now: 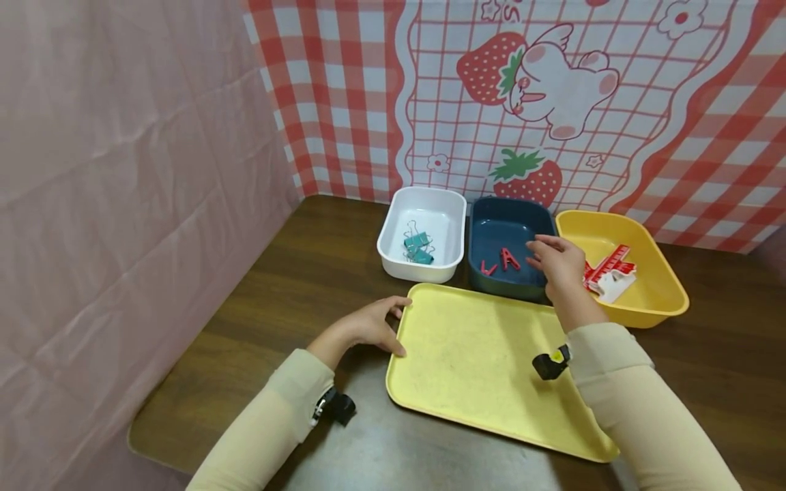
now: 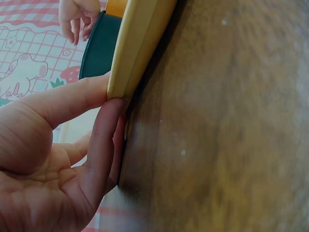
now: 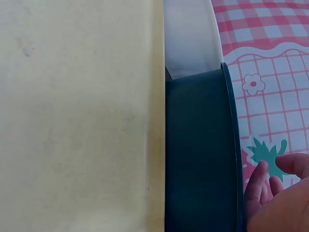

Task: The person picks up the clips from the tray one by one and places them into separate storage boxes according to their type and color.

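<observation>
A yellow tray (image 1: pixel 479 361) lies in front of three bins. My left hand (image 1: pixel 371 324) is at its left edge, with thumb and fingers pinching the rim in the left wrist view. My right hand (image 1: pixel 557 262) hovers over the right side of the dark blue bin (image 1: pixel 512 211), fingers loosely bent with nothing between them. Inside that bin lie red clothespins (image 1: pixel 509 259). The white bin (image 1: pixel 424 198) contains teal binder clips (image 1: pixel 419 249). In the yellow bin (image 1: pixel 660 286) are red and white clips (image 1: pixel 610 269), partly hidden by my right hand.
The bins stand side by side at the back of the brown table (image 1: pixel 245 361), close against the red-and-white strawberry cloth (image 1: pixel 344 102). A pale pink cloth (image 1: pixel 141 204) hangs along the left. The tray's back edge is close to the bins.
</observation>
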### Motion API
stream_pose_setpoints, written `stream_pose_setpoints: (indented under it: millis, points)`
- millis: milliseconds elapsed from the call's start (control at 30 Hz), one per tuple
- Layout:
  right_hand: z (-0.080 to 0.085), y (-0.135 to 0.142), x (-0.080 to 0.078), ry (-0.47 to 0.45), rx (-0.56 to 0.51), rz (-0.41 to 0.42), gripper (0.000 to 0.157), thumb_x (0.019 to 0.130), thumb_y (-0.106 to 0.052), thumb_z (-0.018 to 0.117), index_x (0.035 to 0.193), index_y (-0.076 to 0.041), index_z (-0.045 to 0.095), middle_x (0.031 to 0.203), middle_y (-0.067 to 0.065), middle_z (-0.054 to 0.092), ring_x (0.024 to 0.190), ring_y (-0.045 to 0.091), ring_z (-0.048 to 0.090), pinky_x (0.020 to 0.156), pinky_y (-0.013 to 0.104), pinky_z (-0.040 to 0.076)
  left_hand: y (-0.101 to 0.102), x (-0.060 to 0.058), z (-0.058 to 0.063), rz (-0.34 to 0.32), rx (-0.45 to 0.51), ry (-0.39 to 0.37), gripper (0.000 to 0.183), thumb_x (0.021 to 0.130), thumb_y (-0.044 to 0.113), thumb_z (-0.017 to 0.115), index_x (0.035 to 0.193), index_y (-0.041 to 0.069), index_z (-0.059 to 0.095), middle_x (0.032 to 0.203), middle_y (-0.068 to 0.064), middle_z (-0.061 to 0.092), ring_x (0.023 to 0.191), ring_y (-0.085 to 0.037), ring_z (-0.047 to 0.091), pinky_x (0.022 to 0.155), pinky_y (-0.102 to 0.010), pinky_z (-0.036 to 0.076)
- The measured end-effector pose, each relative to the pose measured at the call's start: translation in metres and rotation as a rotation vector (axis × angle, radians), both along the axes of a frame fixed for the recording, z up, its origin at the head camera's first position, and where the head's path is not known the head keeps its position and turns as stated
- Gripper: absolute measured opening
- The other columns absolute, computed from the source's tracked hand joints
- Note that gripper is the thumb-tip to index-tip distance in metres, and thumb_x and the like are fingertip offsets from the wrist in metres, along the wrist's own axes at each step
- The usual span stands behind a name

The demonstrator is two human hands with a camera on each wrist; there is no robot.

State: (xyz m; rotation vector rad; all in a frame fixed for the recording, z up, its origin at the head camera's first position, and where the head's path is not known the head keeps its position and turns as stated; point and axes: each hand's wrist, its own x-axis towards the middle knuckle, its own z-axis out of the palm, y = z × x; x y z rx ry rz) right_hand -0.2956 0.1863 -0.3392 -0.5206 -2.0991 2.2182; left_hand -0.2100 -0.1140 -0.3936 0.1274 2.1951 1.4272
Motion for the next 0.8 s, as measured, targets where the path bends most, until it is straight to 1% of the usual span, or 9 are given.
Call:
stream_pose_setpoints:
  millis: [133,367,633,800]
  points:
    - [-0.001,0.002,0.008,-0.005,-0.025,0.018,0.011,0.089,-0.011,0.062,0.098,-0.015,0.059,0.097,-0.001,0.051,0.074,0.009,0.056,0.074,0.021,0.051,0.0,0.0,-0.001,0.002,0.001,0.001,0.093,0.06,-0.015,0.08,0.139,0.01,0.038,0.118,-0.013,0.04,0.066,-0.02,0.054,0.062,-0.031,0.053]
    - [-0.003,0.004,0.019,0.005,-0.072,0.029,0.013,0.089,-0.009,0.061,0.101,-0.013,0.057,0.096,0.002,0.05,0.065,0.008,0.055,0.063,0.018,0.052,0.0,0.0,-0.001,0.007,-0.001,0.001,0.093,0.06,-0.014,0.08,0.14,0.01,0.038,0.119,-0.014,0.04,0.066,-0.02,0.054,0.062,-0.031,0.053]
    - [-0.003,0.009,0.033,-0.001,-0.082,0.068,0.012,0.089,-0.012,0.062,0.1,-0.014,0.058,0.095,0.001,0.052,0.065,0.01,0.055,0.063,0.019,0.052,0.0,0.0,-0.001,0.006,-0.008,0.001,0.093,0.06,-0.015,0.08,0.139,0.009,0.038,0.118,-0.013,0.04,0.069,-0.02,0.054,0.062,-0.031,0.053]
    - [-0.003,0.011,0.041,0.015,-0.06,0.109,0.013,0.089,-0.014,0.062,0.101,-0.013,0.057,0.096,0.001,0.052,0.067,0.01,0.055,0.064,0.019,0.052,0.0,0.0,-0.002,0.007,-0.001,0.012,0.093,0.06,-0.015,0.08,0.139,0.009,0.038,0.117,-0.013,0.04,0.07,-0.02,0.055,0.062,-0.03,0.053]
